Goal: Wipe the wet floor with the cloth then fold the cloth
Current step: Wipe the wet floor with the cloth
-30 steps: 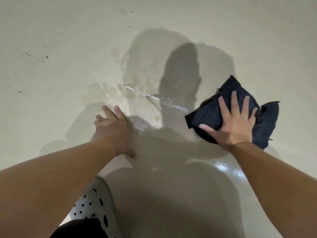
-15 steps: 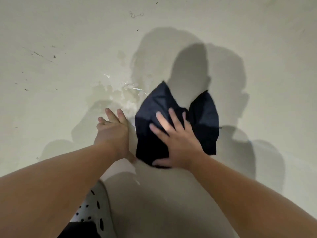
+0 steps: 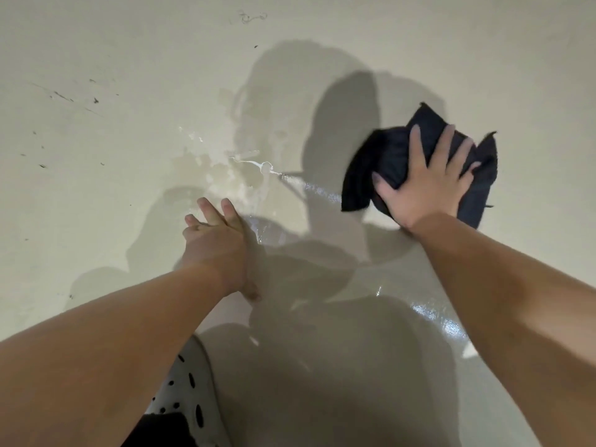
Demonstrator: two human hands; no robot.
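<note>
A crumpled dark navy cloth [image 3: 387, 156] lies on the pale floor at the right. My right hand [image 3: 425, 185] presses flat on top of it, fingers spread. A wet patch [image 3: 245, 175] with shiny streaks glistens in the middle of the floor, left of the cloth. A thin wet trail runs from the patch toward the cloth. My left hand [image 3: 216, 240] rests flat on the floor just below the wet patch, holding nothing.
A white clog with dark holes [image 3: 183, 391] shows at the bottom, under my left arm. More wet sheen [image 3: 432, 317] glints near my right forearm. Small dark specks [image 3: 64, 98] dot the floor at the far left. My shadow covers the middle.
My right hand has swept the cloth from the middle, beside my left hand, out to the right. A wet trail shows behind it. My left hand stays planted.
</note>
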